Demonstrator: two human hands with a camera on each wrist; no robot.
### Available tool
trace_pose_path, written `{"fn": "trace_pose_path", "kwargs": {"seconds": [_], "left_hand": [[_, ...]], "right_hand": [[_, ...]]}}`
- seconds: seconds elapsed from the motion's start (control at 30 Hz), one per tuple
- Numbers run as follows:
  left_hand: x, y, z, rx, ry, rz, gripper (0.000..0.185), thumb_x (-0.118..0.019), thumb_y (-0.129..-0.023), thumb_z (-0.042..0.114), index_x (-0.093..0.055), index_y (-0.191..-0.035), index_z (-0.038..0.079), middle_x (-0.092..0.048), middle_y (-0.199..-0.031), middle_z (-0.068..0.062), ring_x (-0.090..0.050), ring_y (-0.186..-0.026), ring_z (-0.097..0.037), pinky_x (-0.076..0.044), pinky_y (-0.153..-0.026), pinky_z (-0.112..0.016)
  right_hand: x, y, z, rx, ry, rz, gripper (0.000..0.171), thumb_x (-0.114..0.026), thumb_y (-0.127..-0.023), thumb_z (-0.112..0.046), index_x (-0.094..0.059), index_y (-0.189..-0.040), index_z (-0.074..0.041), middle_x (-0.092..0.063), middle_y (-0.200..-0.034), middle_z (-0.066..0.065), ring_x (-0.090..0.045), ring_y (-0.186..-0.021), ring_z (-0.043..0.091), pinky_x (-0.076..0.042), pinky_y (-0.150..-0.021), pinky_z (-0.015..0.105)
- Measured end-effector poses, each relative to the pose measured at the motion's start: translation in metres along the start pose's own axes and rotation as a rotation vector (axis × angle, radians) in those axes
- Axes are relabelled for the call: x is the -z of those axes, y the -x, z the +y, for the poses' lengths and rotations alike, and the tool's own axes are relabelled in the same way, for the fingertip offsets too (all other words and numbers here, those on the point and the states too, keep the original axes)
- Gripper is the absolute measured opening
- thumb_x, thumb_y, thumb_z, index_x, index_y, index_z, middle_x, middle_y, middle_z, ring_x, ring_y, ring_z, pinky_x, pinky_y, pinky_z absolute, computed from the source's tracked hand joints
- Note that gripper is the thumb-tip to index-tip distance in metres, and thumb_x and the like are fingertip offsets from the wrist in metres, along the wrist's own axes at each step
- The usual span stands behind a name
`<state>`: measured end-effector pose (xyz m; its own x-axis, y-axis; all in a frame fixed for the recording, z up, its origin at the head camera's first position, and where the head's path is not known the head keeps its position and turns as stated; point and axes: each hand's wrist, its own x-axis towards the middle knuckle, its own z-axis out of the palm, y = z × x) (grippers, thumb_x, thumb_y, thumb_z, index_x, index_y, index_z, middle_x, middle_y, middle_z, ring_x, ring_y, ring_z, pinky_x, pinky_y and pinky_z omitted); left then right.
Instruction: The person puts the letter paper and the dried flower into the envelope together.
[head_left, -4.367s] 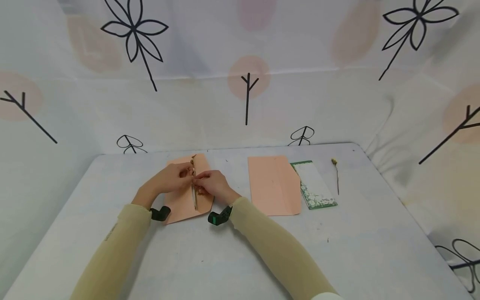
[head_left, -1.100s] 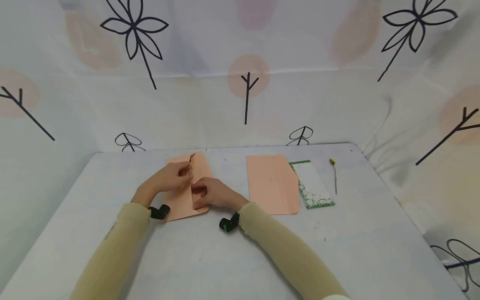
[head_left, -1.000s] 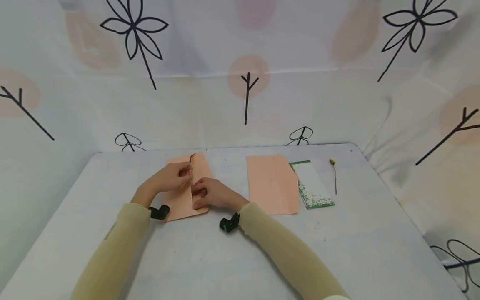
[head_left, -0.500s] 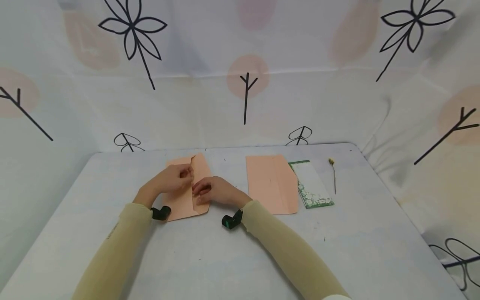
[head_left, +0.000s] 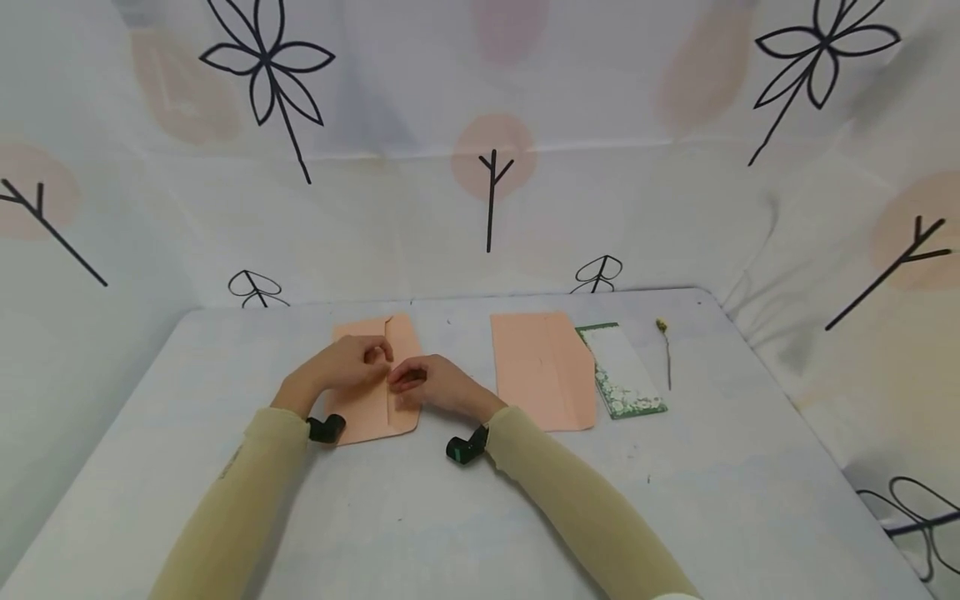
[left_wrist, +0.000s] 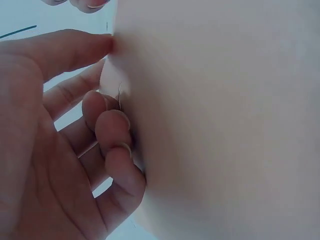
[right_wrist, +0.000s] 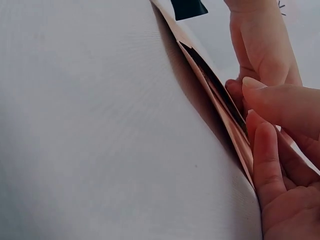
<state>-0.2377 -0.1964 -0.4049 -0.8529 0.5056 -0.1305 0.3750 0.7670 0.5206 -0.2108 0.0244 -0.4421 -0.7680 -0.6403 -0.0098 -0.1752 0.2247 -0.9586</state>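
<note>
A peach envelope [head_left: 362, 414] lies on the left part of the table, its flap side to the right. My left hand [head_left: 347, 360] holds the edge of its opening, thumb and curled fingers [left_wrist: 114, 132] at the paper in the left wrist view. Just right of that edge, over the flap, is my right hand [head_left: 442, 385], fingers loosely bent. In the right wrist view its thumb and fingers stand apart beside the envelope's slit [right_wrist: 215, 85], with nothing visible between them. The inside of the envelope cannot be made out.
A second peach envelope [head_left: 542, 375] lies right of the hands. Its tip overlaps a white card with a green floral border [head_left: 621, 367]. Farther right lies a dried yellow flower [head_left: 666, 350] on a thin stem. A patterned cloth [head_left: 420, 208] hangs behind the white table [head_left: 525, 517].
A thin dried stem held at the left envelope's opening 4.4 s ago is no longer visible. My right hand has since shifted right and lifted slightly from the opening; the left hand stays nearly in place.
</note>
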Motion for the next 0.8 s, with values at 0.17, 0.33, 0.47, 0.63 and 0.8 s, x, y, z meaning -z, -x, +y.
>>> {"fn": "trace_pose_path", "kwargs": {"seconds": [0.17,0.33,0.47,0.63,0.8], "left_hand": [[-0.004,0.001,-0.002,0.026,0.007,-0.001,0.015,-0.064,-0.092,0.019,-0.062,-0.107,0.015,-0.046,-0.07,-0.002,-0.043,-0.062,-0.017,-0.036,-0.06,-0.033],[-0.004,-0.002,0.001,0.032,-0.012,0.008,0.017,-0.068,-0.092,0.02,-0.062,-0.107,0.015,-0.046,-0.071,-0.003,-0.043,-0.062,-0.018,-0.035,-0.061,-0.033],[-0.004,-0.003,0.003,0.036,-0.027,0.007,0.019,-0.071,-0.091,0.021,-0.062,-0.106,0.015,-0.047,-0.071,-0.003,-0.044,-0.063,-0.018,-0.035,-0.062,-0.033],[-0.004,-0.005,0.005,0.075,-0.031,0.002,0.019,-0.072,-0.091,0.021,-0.061,-0.105,0.015,-0.047,-0.071,-0.004,-0.045,-0.064,-0.019,-0.035,-0.062,-0.033],[-0.005,-0.006,0.01,0.138,-0.043,-0.005,0.019,-0.073,-0.091,0.023,-0.061,-0.105,0.015,-0.048,-0.073,-0.004,-0.047,-0.067,-0.02,-0.036,-0.064,-0.034]], "right_hand": [[-0.002,0.0,0.002,0.015,-0.008,-0.006,0.028,-0.079,-0.085,-0.008,-0.069,-0.111,-0.008,-0.071,-0.103,-0.003,-0.066,-0.097,0.009,-0.05,-0.088,0.025],[0.0,0.001,0.002,0.024,0.001,-0.005,0.028,-0.078,-0.086,-0.007,-0.069,-0.112,-0.007,-0.071,-0.104,-0.002,-0.066,-0.098,0.01,-0.05,-0.088,0.025],[0.0,0.001,0.0,0.019,0.002,-0.008,0.027,-0.077,-0.087,-0.007,-0.069,-0.112,-0.006,-0.071,-0.104,-0.001,-0.066,-0.098,0.011,-0.05,-0.088,0.026],[-0.001,0.002,-0.001,0.028,0.009,0.0,0.025,-0.075,-0.089,-0.009,-0.069,-0.113,-0.006,-0.071,-0.105,0.0,-0.065,-0.098,0.011,-0.048,-0.089,0.026],[0.0,0.002,-0.003,0.031,0.016,0.001,0.022,-0.073,-0.091,-0.011,-0.07,-0.113,-0.005,-0.07,-0.106,0.002,-0.064,-0.098,0.011,-0.046,-0.09,0.025]]}}
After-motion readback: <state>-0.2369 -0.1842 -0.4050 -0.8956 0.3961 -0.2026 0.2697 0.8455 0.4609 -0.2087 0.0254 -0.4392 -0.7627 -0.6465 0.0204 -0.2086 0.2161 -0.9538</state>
